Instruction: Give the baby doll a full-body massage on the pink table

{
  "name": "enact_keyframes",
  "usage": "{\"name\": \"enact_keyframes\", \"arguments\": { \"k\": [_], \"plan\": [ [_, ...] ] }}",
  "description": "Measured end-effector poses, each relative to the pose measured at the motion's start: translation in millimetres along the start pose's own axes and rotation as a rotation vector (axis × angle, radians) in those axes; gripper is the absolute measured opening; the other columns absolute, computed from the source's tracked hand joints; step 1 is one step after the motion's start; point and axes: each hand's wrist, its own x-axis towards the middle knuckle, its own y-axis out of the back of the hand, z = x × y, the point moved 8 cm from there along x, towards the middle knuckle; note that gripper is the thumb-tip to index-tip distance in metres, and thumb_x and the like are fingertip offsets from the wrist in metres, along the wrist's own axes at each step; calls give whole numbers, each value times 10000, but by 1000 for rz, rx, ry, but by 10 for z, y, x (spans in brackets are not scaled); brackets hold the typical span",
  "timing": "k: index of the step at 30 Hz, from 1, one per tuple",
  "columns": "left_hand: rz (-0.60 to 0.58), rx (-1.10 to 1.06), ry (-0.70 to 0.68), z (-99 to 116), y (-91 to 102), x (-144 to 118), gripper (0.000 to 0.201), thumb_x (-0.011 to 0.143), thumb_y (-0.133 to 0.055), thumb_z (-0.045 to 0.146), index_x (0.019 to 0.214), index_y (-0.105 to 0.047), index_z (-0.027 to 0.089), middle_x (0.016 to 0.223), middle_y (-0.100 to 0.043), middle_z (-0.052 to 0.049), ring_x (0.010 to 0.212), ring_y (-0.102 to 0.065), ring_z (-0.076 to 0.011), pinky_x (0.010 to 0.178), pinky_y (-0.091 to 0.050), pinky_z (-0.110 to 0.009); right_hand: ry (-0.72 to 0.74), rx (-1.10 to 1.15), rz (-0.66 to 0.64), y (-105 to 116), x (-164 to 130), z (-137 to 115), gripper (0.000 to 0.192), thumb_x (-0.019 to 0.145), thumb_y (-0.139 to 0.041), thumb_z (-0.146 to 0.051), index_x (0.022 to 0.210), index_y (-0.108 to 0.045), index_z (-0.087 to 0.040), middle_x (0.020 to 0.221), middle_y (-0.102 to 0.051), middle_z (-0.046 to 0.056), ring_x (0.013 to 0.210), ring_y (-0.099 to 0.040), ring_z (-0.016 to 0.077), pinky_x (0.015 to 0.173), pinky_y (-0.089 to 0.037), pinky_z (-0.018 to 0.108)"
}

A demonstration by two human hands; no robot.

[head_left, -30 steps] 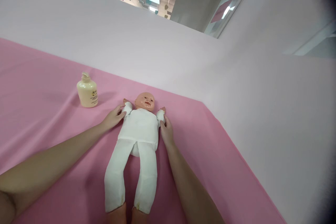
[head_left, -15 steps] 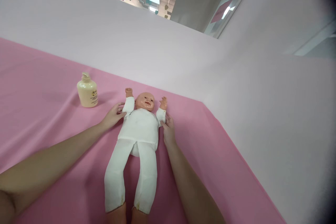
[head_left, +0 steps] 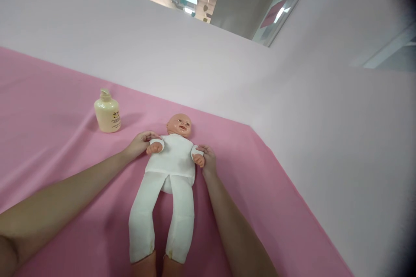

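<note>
A baby doll [head_left: 173,158] with a white cloth body lies on its back, its head away from me and its legs toward me. My left hand [head_left: 140,143] is closed around the doll's arm on the left side, fingers behind the sleeve. On the other side, my right hand [head_left: 209,160] grips the opposite arm between thumb and fingers. Both doll arms are bent up off the surface, and their small hands point toward me. The doll's feet are cut off by the bottom of the view.
A cream pump bottle [head_left: 108,116] stands to the left of the doll's head. Pink cloth [head_left: 58,108] covers the surface, with a few folds at the left. A white wall [head_left: 208,69] rises along the back and right edges, below a window or mirror [head_left: 240,4].
Both doll arms have swung down from beside the head toward the chest and me. My hands have stayed at the arms, with the fingers shifting slightly.
</note>
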Motion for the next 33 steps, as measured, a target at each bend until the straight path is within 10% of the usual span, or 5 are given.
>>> {"name": "enact_keyframes", "arguments": {
  "k": [15, 33],
  "plan": [
    [140, 255, 6, -44, 137, -17, 417, 782, -610, 437, 1094, -591, 162, 1057, -703, -101, 1002, -654, -271, 917, -484, -428, 128, -290, 51, -24, -185, -303, 434, 851, -515, -343, 1256, -542, -187, 1313, -631, 128, 1204, -594, 232, 1036, -447, 411],
    [107, 539, -19, -106, 193, 18, 505, 810, -595, 418, 1289, -547, 265, 1213, -679, -76, 1077, -639, -281, 988, -455, -442, 21, -437, -26, -34, -122, -166, 348, 844, -495, -392, 1061, -658, -174, 1018, -713, 64, 886, -635, 222, 790, -470, 328]
  ]
}}
